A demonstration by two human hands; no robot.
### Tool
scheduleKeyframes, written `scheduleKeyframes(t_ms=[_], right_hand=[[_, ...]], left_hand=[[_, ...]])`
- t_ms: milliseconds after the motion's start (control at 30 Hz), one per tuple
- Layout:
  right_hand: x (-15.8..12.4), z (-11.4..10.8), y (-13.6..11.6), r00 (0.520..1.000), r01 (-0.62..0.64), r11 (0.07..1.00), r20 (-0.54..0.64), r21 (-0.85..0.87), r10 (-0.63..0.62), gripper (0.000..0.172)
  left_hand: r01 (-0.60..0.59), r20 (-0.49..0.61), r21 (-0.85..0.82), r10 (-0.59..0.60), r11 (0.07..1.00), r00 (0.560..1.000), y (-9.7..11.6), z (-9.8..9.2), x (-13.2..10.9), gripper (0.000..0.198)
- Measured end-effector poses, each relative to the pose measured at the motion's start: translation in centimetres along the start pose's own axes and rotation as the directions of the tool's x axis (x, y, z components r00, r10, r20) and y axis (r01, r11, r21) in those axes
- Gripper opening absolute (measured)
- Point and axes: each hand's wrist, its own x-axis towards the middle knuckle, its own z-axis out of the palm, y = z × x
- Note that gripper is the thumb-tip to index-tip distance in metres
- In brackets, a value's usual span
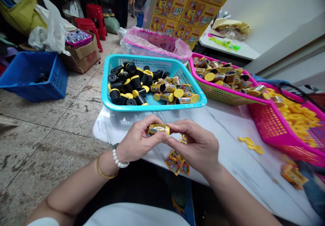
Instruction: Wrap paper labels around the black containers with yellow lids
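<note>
My left hand (pixel 137 141) and my right hand (pixel 196 144) meet over the near edge of a white table (pixel 228 141). Both pinch a small yellow-labelled canister (pixel 158 129) lying sideways between their fingertips. Printed yellow label stickers (pixel 176 161) lie on the table just under my right hand. Straight ahead stands a turquoise basket (pixel 152 105) with black canisters with yellow caps on its left and labelled ones on its right.
A pink basket (pixel 223 95) of labelled canisters sits to the right, then a magenta basket (pixel 276 134) of yellow caps. Two loose yellow caps (pixel 250 144) lie on the table. On the floor are a blue crate (pixel 30 80), cardboard boxes, red stools and stacked yellow cartons (pixel 182 9).
</note>
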Motion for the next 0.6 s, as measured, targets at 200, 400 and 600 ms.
scheduleKeyframes(t_ms=[200,400,600], right_hand=[[-0.6,-0.4,0.3,0.994,-0.085,0.996,0.075,0.022,0.084,0.032],[0.5,-1.3,1.0,0.969,-0.071,0.983,0.245,0.171,0.027,0.038],[1.1,-0.4,0.0,0.949,-0.057,0.951,0.313,0.302,-0.042,0.029]], left_hand=[[0.234,0.131,-0.113,-0.219,0.966,0.967,-1.0,-1.5,-0.1,0.049],[0.38,0.161,-0.269,-0.348,0.885,0.924,-1.2,-1.6,-0.2,0.052],[0.485,0.204,-0.356,-0.44,0.799,0.874,-1.2,-0.7,-0.5,0.055]])
